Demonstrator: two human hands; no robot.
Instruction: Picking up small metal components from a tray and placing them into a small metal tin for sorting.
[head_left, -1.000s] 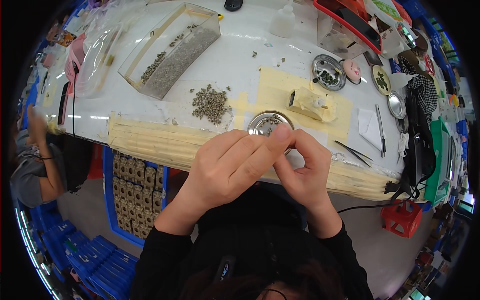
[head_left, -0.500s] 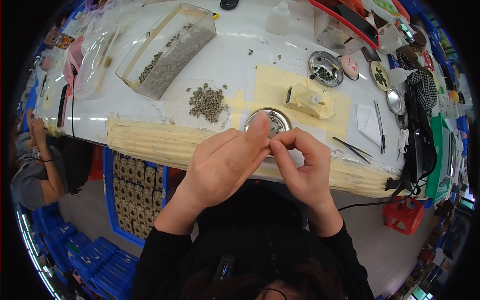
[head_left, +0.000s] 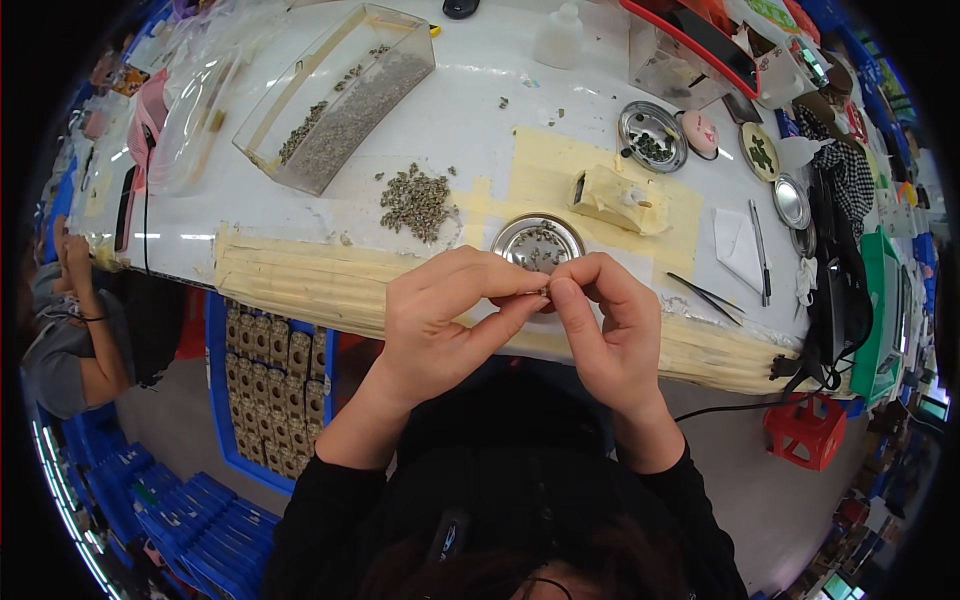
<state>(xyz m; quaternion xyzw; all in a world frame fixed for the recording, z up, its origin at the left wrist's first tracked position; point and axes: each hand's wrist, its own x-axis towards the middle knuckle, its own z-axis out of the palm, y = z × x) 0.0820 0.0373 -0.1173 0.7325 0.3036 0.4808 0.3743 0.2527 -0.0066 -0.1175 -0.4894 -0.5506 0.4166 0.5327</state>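
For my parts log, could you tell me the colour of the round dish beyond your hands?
Shiny silver metal dish, clearest in the head view.

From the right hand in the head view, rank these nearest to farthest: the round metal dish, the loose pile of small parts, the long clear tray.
1. Round metal dish, just beyond the right hand.
2. Loose pile of small parts, farther left on the table.
3. Long clear tray, far upper left.

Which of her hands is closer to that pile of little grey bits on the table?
Left, probably: the left hand sits on the side of the loose pile, while the right hand is further right, below the round metal dish.
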